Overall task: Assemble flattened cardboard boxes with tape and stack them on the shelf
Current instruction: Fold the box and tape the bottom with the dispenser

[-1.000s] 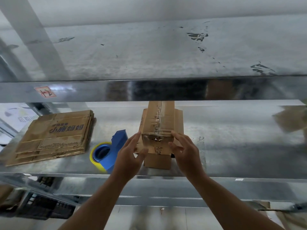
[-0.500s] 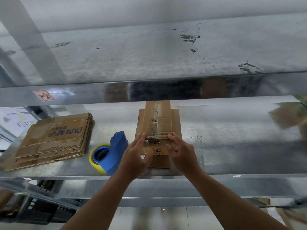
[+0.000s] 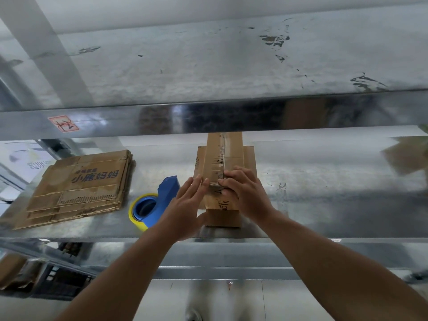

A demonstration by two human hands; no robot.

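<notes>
The galvanised metal shelf [image 3: 324, 193] fills the view, with its upper shelf board [image 3: 208, 66] overhead and that board's shiny front rail [image 3: 231, 117] crossing the frame. On the left of the lower level lies a stack of flattened boxes [image 3: 78, 184]. They are brown and worn, printed with dark blue characters, and their edges are slightly fanned.

At the middle stands a pile of made-up cartons. The taped box [image 3: 223, 156] lies on top, long and narrow, pointing away from the person. A strip of clear tape runs along its top seam, and dark lettering shows on its top and its near end. Its far end passes behind the front rail. Under it a wider box [image 3: 249, 158] juts out on both sides. A small box [image 3: 222, 219] shows at the bottom, close to the shelf's front edge.

The right hand [image 3: 245, 193] grips the near end of the taped box, fingers curled over its top corner. The left hand [image 3: 185, 209] is released, its straight fingers laid flat against the box's left side.

A blue tape dispenser [image 3: 165, 195] carrying a yellow tape roll [image 3: 136, 216] stands just beside the left hand, between the pile and the flattened boxes. Bare metal stretches to the right of the pile.
</notes>
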